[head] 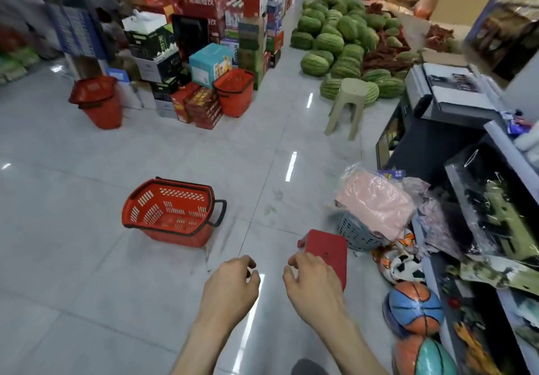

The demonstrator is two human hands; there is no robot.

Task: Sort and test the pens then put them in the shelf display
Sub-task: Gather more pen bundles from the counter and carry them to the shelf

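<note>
Left hand (230,284) and right hand (313,284) hover by the red stool (329,250), fingers loosely curled, seemingly empty. No pens in view, so probably the go-find-them step; next up: locating them.

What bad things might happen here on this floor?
1. The red stool stands low, right by the right hand; the person might trip on it.
2. The basketball seems to lie loose on the floor and may roll underfoot.
3. The red basket sits out in the open aisle, easy to kick. The floor also looks shiny, so perhaps slippery.
</note>
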